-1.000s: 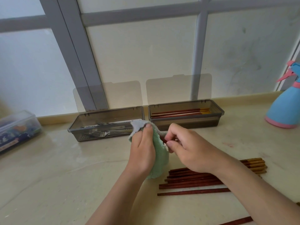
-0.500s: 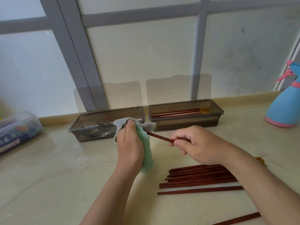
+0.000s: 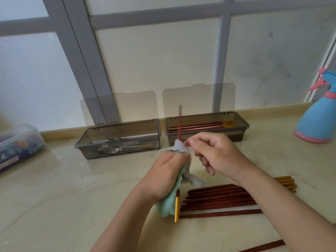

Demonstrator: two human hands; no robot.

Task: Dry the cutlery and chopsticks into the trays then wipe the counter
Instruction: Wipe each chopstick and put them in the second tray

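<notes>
- The left hand [image 3: 163,171] grips a green and grey cloth [image 3: 169,202], which is bunched round a chopstick [image 3: 180,122]. The stick stands almost upright above the counter. Its dark red end rises from the top of the cloth, and its yellow end pokes out below the hand.
- The right hand [image 3: 218,155] is just beside the left one, on its right. Its fingers are curled, with thumb and forefinger close to the top of the cloth. I cannot tell whether they pinch anything.
- At the near right edge a lone chopstick [image 3: 263,247] lies flat on the counter.
- Farther in, a pile of chopsticks [image 3: 218,199] lies side by side on the counter, partly under the right forearm. Their red ends point left and their yellow ends point right.
- The counter [image 3: 54,197] is pale beige stone with faint veins, and it has a wet-looking sheen in front of the left tray.
- The left tray [image 3: 81,142] is smoky grey plastic. It holds forks and other metal cutlery [image 3: 118,146] lying lengthwise.
- The right tray [image 3: 243,124] sits just beside it and is the same kind. A few dried chopsticks [image 3: 200,125] lie in it with their yellow ends to the right.
- Both lids [image 3: 127,106] stand open behind the trays, against the window.
- A clear plastic box [image 3: 18,142] with colourful contents sits at the far left.
- A blue and pink spray bottle [image 3: 316,120] stands at the far right.
- Behind everything is a frosted window [image 3: 87,60] with grey frame bars.
</notes>
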